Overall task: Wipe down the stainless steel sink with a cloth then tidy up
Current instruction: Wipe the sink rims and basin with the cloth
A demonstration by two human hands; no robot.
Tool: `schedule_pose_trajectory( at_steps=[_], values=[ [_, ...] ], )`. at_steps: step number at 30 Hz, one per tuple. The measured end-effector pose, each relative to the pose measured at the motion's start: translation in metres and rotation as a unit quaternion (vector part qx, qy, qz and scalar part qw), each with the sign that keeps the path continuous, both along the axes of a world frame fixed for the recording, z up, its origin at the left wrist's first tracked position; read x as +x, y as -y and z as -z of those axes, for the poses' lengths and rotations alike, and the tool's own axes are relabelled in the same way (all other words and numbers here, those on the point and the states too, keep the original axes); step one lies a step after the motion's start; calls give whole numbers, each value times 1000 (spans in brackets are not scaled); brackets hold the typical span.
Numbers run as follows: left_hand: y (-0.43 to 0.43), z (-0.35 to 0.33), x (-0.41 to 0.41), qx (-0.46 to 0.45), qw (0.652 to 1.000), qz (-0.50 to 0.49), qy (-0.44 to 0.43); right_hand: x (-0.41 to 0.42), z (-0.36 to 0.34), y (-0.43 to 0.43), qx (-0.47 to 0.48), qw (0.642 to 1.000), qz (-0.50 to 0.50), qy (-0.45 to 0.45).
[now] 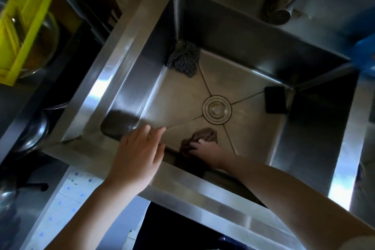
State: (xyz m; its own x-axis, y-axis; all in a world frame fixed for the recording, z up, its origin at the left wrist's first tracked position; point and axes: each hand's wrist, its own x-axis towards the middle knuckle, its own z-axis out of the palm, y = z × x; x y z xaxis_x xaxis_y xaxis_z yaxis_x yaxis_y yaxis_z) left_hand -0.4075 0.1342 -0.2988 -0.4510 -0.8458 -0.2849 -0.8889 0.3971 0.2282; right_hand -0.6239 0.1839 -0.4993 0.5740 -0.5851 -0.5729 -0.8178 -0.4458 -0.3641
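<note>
The square stainless steel sink (125,79) fills the middle of the head view, with a round drain (216,109) at the centre of its floor. My right hand (209,151) is down inside the basin near the front wall, pressing a crumpled brown cloth (205,135) against the sink floor. My left hand (140,152) rests flat on the sink's front rim with its fingers spread and reaching over the edge, holding nothing.
A grey steel-wool scrubber (183,59) lies in the far left corner of the basin and a dark sponge (276,102) leans in the right corner. The tap (292,0) stands behind the sink. A yellow rack (22,24) and pots (32,134) sit at the left, something blue (365,55) at the right.
</note>
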Motion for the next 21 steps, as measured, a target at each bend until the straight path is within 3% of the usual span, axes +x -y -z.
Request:
schedule_pose_trajectory(
  at_steps=[3, 5, 7, 9, 12, 15, 18, 21],
  values=[
    [-2, -4, 10, 9, 1000, -5, 16, 0, -7, 16, -20, 999, 16, -35],
    [-6, -7, 15, 4, 1000, -16, 20, -1, -9, 29, -3, 990, 125, -62],
    [-11, -8, 21, -4, 1000, -20, 18, -2, -9, 39, 13, 958, 280, -57],
    [-13, -5, 28, -5, 1000, -19, 11, -1, -6, 42, 13, 937, 345, -52],
    [-18, 0, 35, -22, 999, -24, -5, 1, -9, 33, 27, 961, 264, -78],
    [-23, 5, 39, -66, 997, -15, -28, 5, -9, 13, 13, 994, 104, -37],
    [-25, 7, 46, -96, 995, -7, -36, 14, -3, 11, -11, 999, -33, -40],
    [-24, 9, 57, -104, 994, -9, -26, 23, -2, 31, -30, 995, -86, -39]
  ],
)
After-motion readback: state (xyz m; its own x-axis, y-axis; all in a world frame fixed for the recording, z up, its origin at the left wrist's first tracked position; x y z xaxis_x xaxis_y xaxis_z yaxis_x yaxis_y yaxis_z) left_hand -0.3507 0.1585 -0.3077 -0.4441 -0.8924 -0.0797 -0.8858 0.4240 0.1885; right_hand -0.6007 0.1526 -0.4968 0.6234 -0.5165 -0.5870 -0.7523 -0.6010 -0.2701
